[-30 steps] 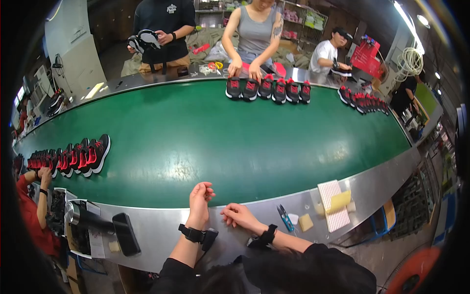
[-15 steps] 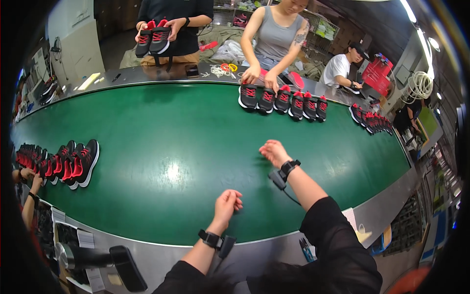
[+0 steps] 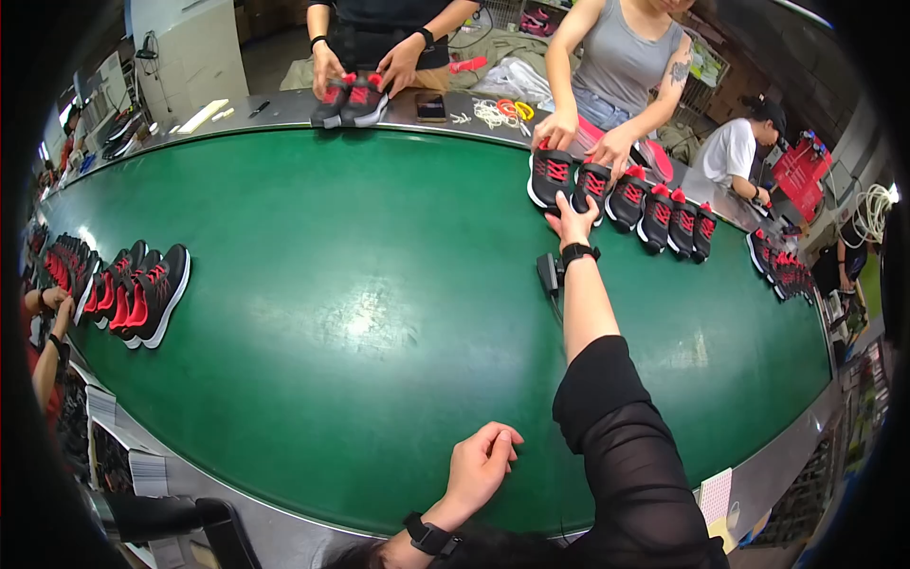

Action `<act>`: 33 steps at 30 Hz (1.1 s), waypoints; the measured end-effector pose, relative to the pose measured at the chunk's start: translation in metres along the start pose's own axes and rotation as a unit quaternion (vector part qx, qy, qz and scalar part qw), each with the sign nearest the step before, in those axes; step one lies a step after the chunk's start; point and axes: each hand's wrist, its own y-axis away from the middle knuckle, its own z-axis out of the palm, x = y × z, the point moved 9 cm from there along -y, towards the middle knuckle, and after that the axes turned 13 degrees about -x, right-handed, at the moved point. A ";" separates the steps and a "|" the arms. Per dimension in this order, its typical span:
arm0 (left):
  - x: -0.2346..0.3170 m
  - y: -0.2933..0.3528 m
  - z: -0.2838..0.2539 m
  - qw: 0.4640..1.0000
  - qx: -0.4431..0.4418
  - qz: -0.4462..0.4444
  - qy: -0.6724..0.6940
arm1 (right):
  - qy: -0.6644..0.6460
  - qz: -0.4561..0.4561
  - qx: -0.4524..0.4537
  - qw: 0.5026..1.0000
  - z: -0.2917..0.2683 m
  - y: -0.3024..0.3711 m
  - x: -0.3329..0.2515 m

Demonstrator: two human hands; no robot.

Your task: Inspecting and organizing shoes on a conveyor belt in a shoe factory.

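Observation:
My right hand (image 3: 572, 224) stretches far forward over the green conveyor belt (image 3: 313, 398). Its thumb and fingers are spread at the toes of two black sneakers with red laces, one the left-end sneaker (image 3: 550, 180), the other the sneaker beside it (image 3: 591, 182). The fingertips overlap the toes; a firm grip does not show. Across the belt, a co-worker's two hands (image 3: 559, 126) are on the heel ends of the same sneakers. My left hand (image 3: 482, 467) rests low over the near belt, fingers curled in, nothing seen in it. Both my wrists wear black straps.
More black sneakers (image 3: 654, 220) continue the row rightward, with another group (image 3: 779, 266) beyond. Several sneakers (image 3: 156, 296) stand at the far left, by another person's hands (image 3: 55, 303). A second co-worker holds a pair of sneakers (image 3: 349, 101) at the far edge.
My right hand has reached forward to the sneaker row. The view has shifted, and my left hand now sits lower in it. The far co-worker's raised pair has come down to the belt edge.

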 end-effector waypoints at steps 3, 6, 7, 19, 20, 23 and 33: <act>-0.001 0.000 -0.002 1.000 0.008 -0.009 -0.029 | 0.003 0.029 0.004 1.000 0.009 0.004 0.005; -0.004 -0.002 -0.001 0.998 0.015 -0.010 -0.058 | -0.003 0.034 0.018 0.999 0.010 0.007 0.002; -0.004 -0.002 0.000 0.998 0.015 -0.010 -0.058 | -0.002 0.037 0.025 0.999 0.008 0.008 0.001; 0.003 0.005 -0.005 0.991 0.066 -0.032 -0.114 | -0.024 0.025 0.059 0.998 0.011 0.010 0.008; 0.003 0.005 -0.005 0.991 0.068 -0.029 -0.111 | -0.032 0.023 0.054 0.998 0.010 0.009 0.007; 0.005 0.004 -0.007 0.992 0.068 -0.027 -0.107 | -0.056 0.069 0.001 0.996 0.007 0.012 0.010; -0.012 -0.002 -0.023 0.992 0.124 0.017 -0.022 | 0.196 0.206 -0.295 0.912 -0.004 0.188 -0.054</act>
